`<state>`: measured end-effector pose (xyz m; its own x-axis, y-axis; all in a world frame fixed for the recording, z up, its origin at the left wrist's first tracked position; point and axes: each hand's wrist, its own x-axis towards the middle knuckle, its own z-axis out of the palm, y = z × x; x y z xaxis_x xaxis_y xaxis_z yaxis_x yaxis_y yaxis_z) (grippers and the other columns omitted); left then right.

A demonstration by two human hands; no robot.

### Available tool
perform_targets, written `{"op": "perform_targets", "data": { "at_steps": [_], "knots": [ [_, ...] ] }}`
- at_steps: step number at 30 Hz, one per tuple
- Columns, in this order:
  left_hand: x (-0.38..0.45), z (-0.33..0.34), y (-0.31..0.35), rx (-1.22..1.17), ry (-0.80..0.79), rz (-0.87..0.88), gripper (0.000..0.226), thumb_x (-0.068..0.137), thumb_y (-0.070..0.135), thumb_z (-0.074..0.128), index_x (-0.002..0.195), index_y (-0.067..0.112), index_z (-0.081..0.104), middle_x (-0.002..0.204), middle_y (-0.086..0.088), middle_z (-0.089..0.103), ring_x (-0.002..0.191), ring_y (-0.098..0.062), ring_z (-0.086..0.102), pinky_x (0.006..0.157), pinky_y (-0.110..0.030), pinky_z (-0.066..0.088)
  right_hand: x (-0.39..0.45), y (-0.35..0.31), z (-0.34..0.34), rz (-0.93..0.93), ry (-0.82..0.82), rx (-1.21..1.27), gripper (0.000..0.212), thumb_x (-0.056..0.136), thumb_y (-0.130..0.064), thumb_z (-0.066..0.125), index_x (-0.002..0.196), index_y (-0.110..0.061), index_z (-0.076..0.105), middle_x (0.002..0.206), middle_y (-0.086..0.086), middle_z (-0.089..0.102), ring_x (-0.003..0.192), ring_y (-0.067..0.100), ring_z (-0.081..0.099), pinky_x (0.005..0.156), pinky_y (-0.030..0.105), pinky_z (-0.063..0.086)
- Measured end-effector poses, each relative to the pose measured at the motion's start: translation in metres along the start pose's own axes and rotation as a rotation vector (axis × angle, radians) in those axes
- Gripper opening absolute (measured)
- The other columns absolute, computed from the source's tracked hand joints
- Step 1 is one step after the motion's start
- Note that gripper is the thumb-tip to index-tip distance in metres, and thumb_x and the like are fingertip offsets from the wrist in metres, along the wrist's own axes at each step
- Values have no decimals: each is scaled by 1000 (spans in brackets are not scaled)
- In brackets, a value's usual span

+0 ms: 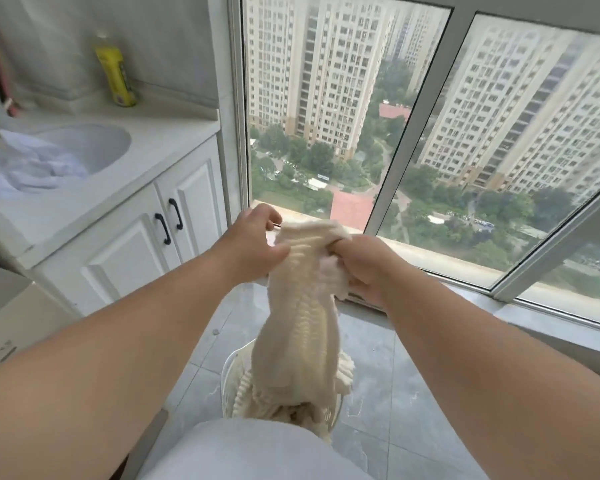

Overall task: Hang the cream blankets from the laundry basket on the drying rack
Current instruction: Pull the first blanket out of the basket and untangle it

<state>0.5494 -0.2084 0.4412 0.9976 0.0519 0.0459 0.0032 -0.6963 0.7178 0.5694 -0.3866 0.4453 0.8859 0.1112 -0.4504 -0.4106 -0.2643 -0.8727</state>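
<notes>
- The cream blanket (300,306) hangs bunched from my hands, its lower end trailing into the white laundry basket (227,375) on the grey floor tiles.
- My left hand (253,247) pinches its top edge; my right hand (364,268) is clenched on the folds.
- A window (430,133) is ahead, a sink (87,147) to my left.

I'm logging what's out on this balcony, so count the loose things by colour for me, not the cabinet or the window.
Cream: 1, the cream blanket, held by the left hand and right hand, its lower end in the laundry basket.
White: 2, the laundry basket and a white cloth at the sink.
Yellow: 1, a bottle on the counter.
Total: 4.
</notes>
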Motion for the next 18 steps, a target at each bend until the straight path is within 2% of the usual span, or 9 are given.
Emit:
{"op": "perform_targets", "data": {
  "at_steps": [2, 4, 5, 7, 8, 10, 12, 15, 18],
  "knots": [
    [-13, 3, 2, 86, -187, -50, 33, 72, 36, 64, 101, 23, 52, 102, 3, 57, 84, -13, 57, 70, -28, 49, -5, -27, 9, -17, -55, 183, 19, 93, -11, 47, 77, -14, 57, 67, 5, 54, 59, 17, 55, 62, 33, 48],
    [-25, 12, 3, 162, -414, -78, 50, 71, 47, 65, 113, 24, 52, 106, 8, 57, 93, -13, 57, 74, -26, 48, -13, -49, 17, -20, -112, 300, 17, 95, -12, 46, 81, -11, 57, 73, 8, 56, 69, 22, 57, 79, 42, 50],
    [-29, 15, 4, 156, -450, -66, 54, 72, 52, 65, 117, 25, 50, 108, 9, 56, 97, -13, 55, 75, -26, 46, -17, -57, 21, -21, -133, 334, 15, 95, -12, 46, 86, -8, 57, 77, 11, 57, 74, 25, 58, 86, 45, 49],
    [-29, 19, 7, 32, -367, -29, 40, 83, 47, 59, 110, 18, 56, 105, 1, 62, 94, -16, 55, 80, -34, 48, -25, -67, 27, -34, -168, 365, 11, 95, -13, 47, 95, -5, 56, 87, 15, 57, 84, 28, 59, 88, 46, 49],
    [-28, 18, 10, -95, -292, -66, 27, 87, 38, 54, 100, 16, 60, 95, -5, 64, 86, -18, 55, 80, -38, 48, -28, -69, 28, -39, -182, 380, 11, 95, -13, 48, 96, -5, 56, 88, 15, 57, 84, 28, 59, 84, 45, 51],
    [-26, 7, 16, -373, -154, -248, 19, 89, 24, 48, 80, 17, 63, 73, -4, 63, 74, -21, 56, 73, -36, 51, -32, -74, 28, -43, -190, 390, 9, 94, -13, 49, 90, -7, 56, 77, 11, 59, 71, 24, 61, 65, 35, 54],
    [-21, -7, 14, -538, -82, -277, 23, 90, 17, 45, 78, 15, 65, 70, -4, 62, 67, -21, 58, 62, -32, 50, -33, -76, 21, -64, -115, 322, 12, 94, -12, 51, 82, -12, 53, 63, 6, 56, 51, 18, 54, 50, 25, 44],
    [-13, -38, 23, -403, 50, -146, 25, 89, 15, 42, 77, 19, 63, 73, -4, 58, 64, -18, 51, 59, -27, 40, -33, -81, 1, -208, 82, -76, 23, 91, -29, 59, 75, -15, 48, 59, 4, 46, 44, 16, 38, 48, 25, 31],
    [-3, -69, 54, -274, 150, 38, 19, 86, 21, 49, 77, 12, 63, 66, -3, 56, 59, -16, 49, 57, -27, 38, -38, -95, -11, -352, 200, -580, 60, 83, -66, 48, 69, -9, 57, 43, 0, 48, 30, 13, 38, 39, 18, 30]
  ]
}}
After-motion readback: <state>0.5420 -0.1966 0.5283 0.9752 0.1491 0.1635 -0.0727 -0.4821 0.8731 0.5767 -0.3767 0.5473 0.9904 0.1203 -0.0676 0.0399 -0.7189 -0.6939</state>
